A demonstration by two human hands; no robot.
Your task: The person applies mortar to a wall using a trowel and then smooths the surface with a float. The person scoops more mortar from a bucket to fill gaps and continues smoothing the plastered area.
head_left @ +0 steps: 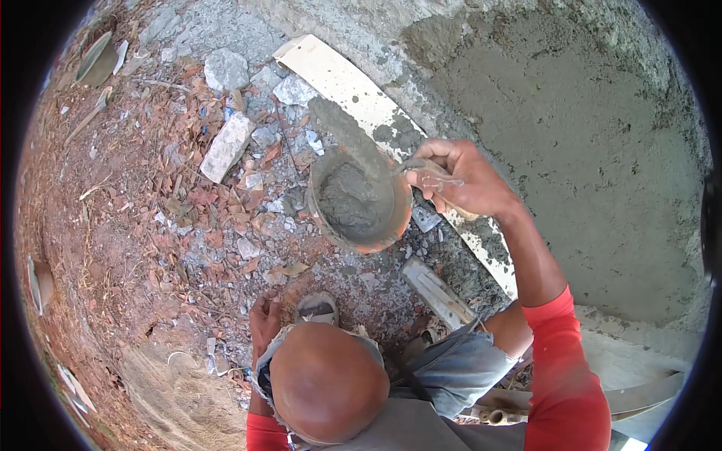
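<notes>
My right hand (468, 183) is closed around the handle of a trowel (350, 131), whose blade is coated in grey mortar. The blade reaches over the far rim of a round orange-brown bucket (402, 218). Wet grey mortar (350, 201) lies inside the bucket, and its walls are smeared with it. My left hand (265, 319) hangs low beside my bent knee, near the ground. Its fingers are loosely curled and partly apart, with nothing visible in them.
A long pale strip (338, 75), spattered with mortar, runs behind the bucket along a wet grey mortar surface (571, 158). A pale block (228, 146) and rubble lie to the left among dry leaves. A pale mortar-stained bar (438, 292) lies near my foot.
</notes>
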